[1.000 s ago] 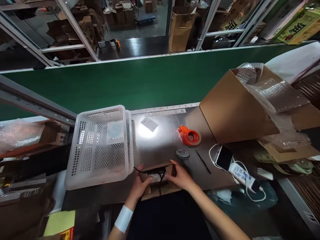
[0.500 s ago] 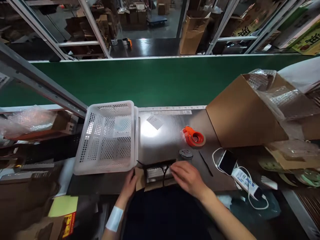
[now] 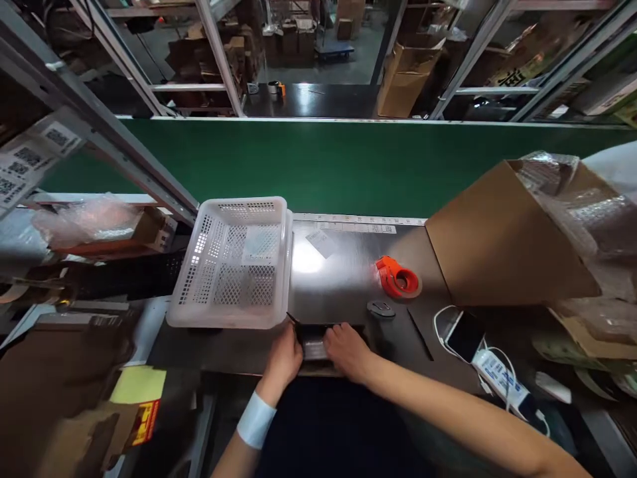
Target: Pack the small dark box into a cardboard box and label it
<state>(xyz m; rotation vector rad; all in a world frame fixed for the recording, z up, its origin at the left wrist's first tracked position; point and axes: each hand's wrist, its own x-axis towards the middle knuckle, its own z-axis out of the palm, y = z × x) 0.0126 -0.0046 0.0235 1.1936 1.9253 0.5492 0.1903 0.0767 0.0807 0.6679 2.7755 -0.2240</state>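
Observation:
A small, dark-sided cardboard box [image 3: 318, 330] stands with its flaps up at the table's front edge, against my body. Inside it shows something shiny and silvery [image 3: 313, 350], perhaps plastic wrapped; its kind I cannot make out. My left hand [image 3: 284, 358] is closed on the box's left end, fingers curled over the side. With bent fingers, my right hand [image 3: 348, 352] grips the right part of the box, and its fingertips reach over the opening. The hands hide much of the box.
Left of the box stands a white perforated plastic basket [image 3: 229, 317]. An orange tape dispenser [image 3: 391, 275], a grey oval object [image 3: 381, 309] and a thin black strip [image 3: 421, 334] lie to the right. Beyond them are a phone [image 3: 465, 335] and a large carton [image 3: 502, 245]. A green conveyor belt [image 3: 323, 159] runs behind.
My left hand has come further over the box's left end, and my right hand has moved inward over its opening. The dark strap-like pieces across the opening no longer show. The view has shifted left.

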